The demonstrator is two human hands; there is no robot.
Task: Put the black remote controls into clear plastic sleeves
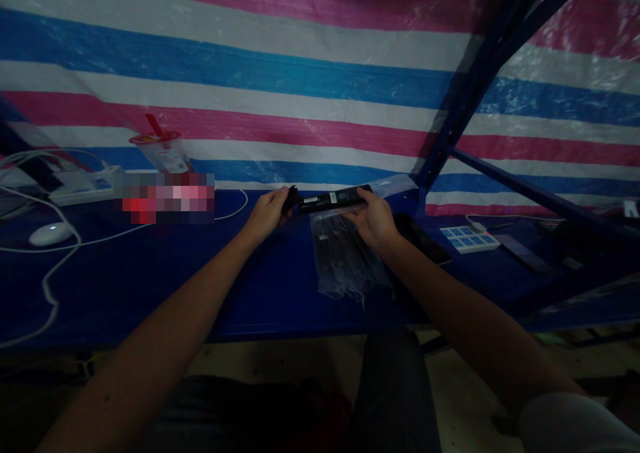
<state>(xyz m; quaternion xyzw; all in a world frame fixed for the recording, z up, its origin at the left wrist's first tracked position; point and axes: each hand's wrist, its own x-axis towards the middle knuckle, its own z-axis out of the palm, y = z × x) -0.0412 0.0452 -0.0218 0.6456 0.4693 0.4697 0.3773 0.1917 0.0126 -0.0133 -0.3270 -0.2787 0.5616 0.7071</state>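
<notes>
- Both forearms reach in from the bottom edge toward the blue table (150, 273); light sleeve on the right one, near the lower right corner.
- Left hand (267, 212): fingers curled closed around the left end of a long black bar-shaped device (333, 199), at a small black piece on that end.
- Right hand (376, 218): fingers wrapped under and around the device's right end, thumb on the near side.
- Device is held just above the table, long axis nearly level, left-right, right end tipped slightly up and away. White labels on its top face; text too small to read.
- Clear plastic bag (345, 260) lies on the table directly below the device, dark long items inside; can't tell what they are.
- Left of the device: plastic cup (163, 150) with red lid and red straw, printed label unreadable; a blurred patch beside it.
- Further left of the device: white power strip (83, 185), white mouse (50, 233), white cables (47, 286).
- Right of the device: second white power strip (470, 238), a flat dark remote-like item (523, 253).
- Behind the device: striped pink, white and blue tarp (300, 66).
</notes>
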